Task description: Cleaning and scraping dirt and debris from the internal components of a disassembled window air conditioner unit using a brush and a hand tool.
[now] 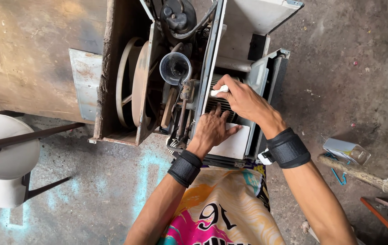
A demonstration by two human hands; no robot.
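Cleaning step, I judge: my right hand (pixel 241 97) pinches a white brush handle (pixel 220 90) over the blower grille (pixel 219 105) at 12 o'clock, left hand (pixel 212 129) fingers spread bracing the dismantled window air conditioner (pixel 212 68); next needs steady strokes.

bright even daylight, soft short shadows, sharp focus — slight wide-angle bending at edges

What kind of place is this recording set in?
Probably an informal repair workshop: an opened window air conditioner with its black compressor exposed sits on a stained concrete floor, beside scrap timber.
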